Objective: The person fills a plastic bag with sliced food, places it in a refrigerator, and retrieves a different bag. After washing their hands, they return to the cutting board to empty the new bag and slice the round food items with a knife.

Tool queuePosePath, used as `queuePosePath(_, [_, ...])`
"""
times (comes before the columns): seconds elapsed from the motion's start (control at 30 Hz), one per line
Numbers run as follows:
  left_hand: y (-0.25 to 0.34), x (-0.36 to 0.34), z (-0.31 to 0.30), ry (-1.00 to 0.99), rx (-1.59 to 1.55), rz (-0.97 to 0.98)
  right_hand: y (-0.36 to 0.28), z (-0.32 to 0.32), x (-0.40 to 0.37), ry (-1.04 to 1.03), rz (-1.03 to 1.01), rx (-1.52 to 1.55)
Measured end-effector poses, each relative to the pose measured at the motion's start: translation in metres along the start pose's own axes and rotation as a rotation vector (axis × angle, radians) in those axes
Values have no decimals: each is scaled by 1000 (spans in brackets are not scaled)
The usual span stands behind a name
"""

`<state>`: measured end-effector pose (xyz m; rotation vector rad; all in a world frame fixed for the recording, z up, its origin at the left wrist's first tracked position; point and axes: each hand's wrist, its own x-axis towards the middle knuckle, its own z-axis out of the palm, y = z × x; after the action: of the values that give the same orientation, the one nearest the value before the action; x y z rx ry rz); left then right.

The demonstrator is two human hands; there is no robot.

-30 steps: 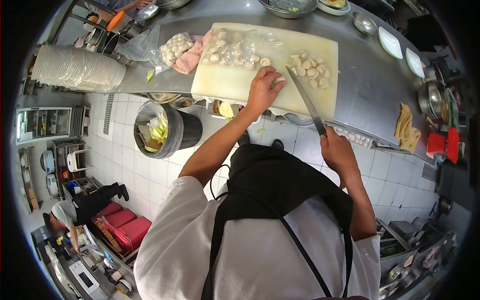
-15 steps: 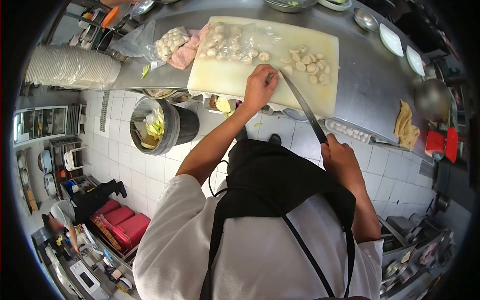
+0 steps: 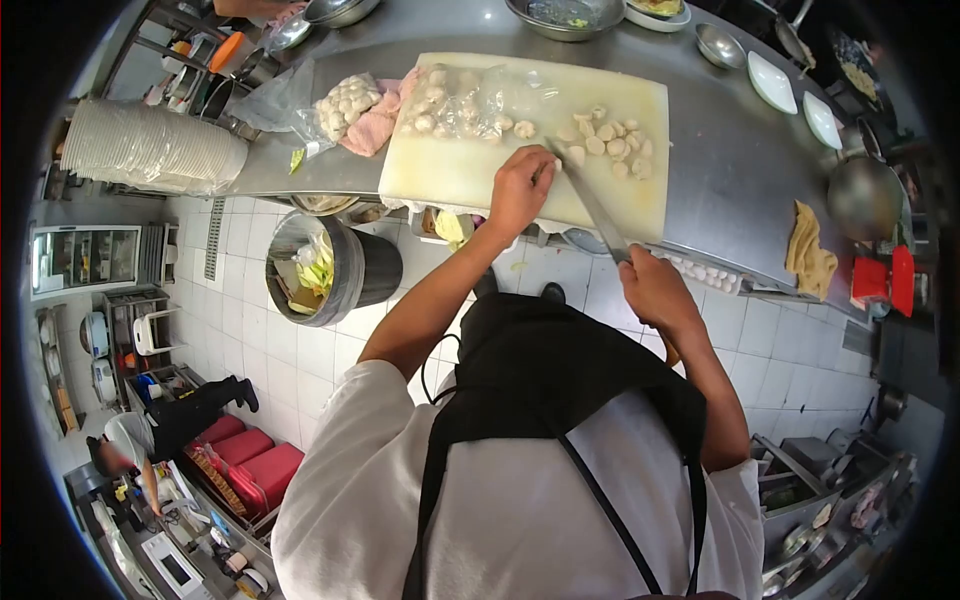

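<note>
My right hand (image 3: 655, 288) is wrapped around the handle of a long kitchen knife (image 3: 597, 212). The blade slants up and left over the white cutting board (image 3: 600, 80), its tip beside my left fingertips. My left hand (image 3: 524, 187) is pinched at the board's front edge, with a small pale piece, apparently a mushroom (image 3: 557, 164), showing at the fingertips. Right of the blade lies a heap of pale cut mushroom pieces (image 3: 612, 146). Whole ones sit in a clear plastic bag (image 3: 470, 105) at the board's left, and a single mushroom (image 3: 525, 129) lies just outside it.
Left of the board are a bag of white round pieces (image 3: 348, 106), a pink cloth (image 3: 372, 128) and wrapped stacked containers (image 3: 150, 145). A lined bin (image 3: 350, 270) stands below. Bowls (image 3: 567, 18), white dishes (image 3: 772, 82) and a tan cloth (image 3: 810, 250) line the counter. Another person bends at lower left.
My right hand has moved up and left with the knife, bringing its handle closer to the board. My left hand stays pinched near the blade tip. The view has shifted slightly.
</note>
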<state>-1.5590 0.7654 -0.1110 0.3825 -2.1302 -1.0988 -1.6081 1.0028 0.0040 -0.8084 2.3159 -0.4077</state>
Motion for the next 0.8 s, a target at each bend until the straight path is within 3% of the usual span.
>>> queuePosePath(0.13, [4,0,3,-52,59,82,7,-6,-10,81,33,0])
queuePosePath(0.23, [31,-2,-16,88,407,290,1,-13,-24,51,40,13])
queuePosePath(0.33, [23,-20,-22,75,425,84,2,-6,-36,23,6,20])
queuePosePath(0.43, [7,-26,-21,34,299,27,-1,4,-38,-27,-8,36])
queuePosePath(0.7, [8,-4,3,23,87,39,19,7,-16,147,-36,-40])
queuePosePath(0.8, [9,1,1,15,82,81,12,-1,-23,115,-6,-34])
